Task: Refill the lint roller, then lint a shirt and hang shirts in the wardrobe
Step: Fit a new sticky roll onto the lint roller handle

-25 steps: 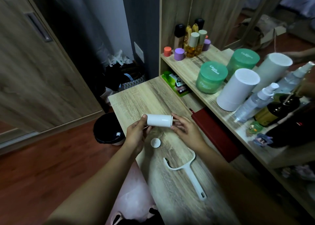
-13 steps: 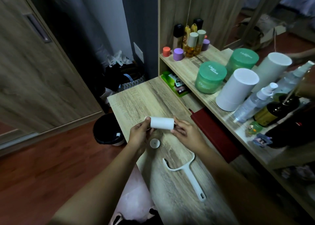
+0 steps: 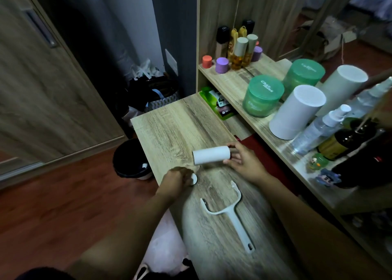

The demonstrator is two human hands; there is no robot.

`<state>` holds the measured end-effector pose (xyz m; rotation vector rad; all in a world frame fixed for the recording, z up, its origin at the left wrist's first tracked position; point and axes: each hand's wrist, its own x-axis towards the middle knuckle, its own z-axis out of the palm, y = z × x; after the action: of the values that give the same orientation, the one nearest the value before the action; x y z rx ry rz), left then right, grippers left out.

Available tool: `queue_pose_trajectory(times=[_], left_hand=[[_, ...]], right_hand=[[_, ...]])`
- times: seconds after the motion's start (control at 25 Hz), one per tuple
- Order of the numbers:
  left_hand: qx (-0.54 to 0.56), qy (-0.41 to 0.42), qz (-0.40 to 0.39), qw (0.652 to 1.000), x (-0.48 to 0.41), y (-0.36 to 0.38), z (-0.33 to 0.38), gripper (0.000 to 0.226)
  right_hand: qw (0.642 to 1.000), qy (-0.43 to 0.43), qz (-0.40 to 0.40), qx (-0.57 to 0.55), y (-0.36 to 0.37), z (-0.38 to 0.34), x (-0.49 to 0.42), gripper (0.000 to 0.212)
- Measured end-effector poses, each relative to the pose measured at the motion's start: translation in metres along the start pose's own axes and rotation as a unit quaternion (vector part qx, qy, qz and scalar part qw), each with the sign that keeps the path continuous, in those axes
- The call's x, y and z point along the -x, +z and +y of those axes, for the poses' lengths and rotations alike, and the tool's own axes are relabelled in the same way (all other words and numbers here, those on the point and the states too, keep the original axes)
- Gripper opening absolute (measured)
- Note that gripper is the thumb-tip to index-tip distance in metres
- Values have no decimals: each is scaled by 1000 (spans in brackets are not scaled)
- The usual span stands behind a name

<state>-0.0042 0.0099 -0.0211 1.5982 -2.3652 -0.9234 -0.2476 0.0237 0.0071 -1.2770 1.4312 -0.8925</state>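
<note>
**Refill roll and hands, head view.** Your right hand (image 3: 244,163) grasps the white refill roll (image 3: 211,155) by its right end, the grip curled round that end. The roll lies almost level just beyond the fork of the roller handle (image 3: 231,214). Whether the roll touches the wooden surface (image 3: 169,127) cannot be told.

The roller handle lies flat on the surface, its fork towards the roll, with neither hand touching it.

Your left hand (image 3: 176,180), beyond and left of the handle's fork, has its grip curled down over the small white end cap (image 3: 194,178). Only a sliver of the cap shows past the fingertips, so you cannot tell whether it is lifted or resting.

The roll's right end is hidden inside your right grip.

Left of the handle, off the surface's edge, a dark bin (image 3: 129,159) stands on the floor. Right of the handle, a shelf (image 3: 235,82) carries a green jar (image 3: 262,95), a white canister (image 3: 297,112) and bottles, some cut off by the frame edge.
</note>
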Motion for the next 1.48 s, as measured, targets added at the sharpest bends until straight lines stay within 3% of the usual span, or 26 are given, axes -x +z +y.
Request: queue_pose_trajectory(times=[0.12,0.28,0.4,0.52,0.68,0.88,1.0,1.48], left_hand=[[-135,46,-8,990,-4,16,-3,41],[-117,50,32,991,0,19,-4,23],[23,-31,146,989,0,7,0,17],[256,-142,228,928,-4,-9,12,25],[407,-137,244,869,-12,-21,29,23],[358,-86,242,898,0,-21,47,34],[332,-66,248,908,4,-21,53,29],[430,-61,252,865,4,-20,55,28]], right_hand=[[1000,-2,-6,-11,4,1,-1,44],[1000,2,-15,-20,6,3,-2,46],[1000,-5,-8,-16,5,3,-3,46],[1000,-3,-6,-14,6,4,-3,45],[999,17,12,-38,10,11,-3,45],[998,8,28,-60,16,10,2,54],[998,-8,26,-48,18,9,1,47],[998,-39,48,11,22,6,-1,40]])
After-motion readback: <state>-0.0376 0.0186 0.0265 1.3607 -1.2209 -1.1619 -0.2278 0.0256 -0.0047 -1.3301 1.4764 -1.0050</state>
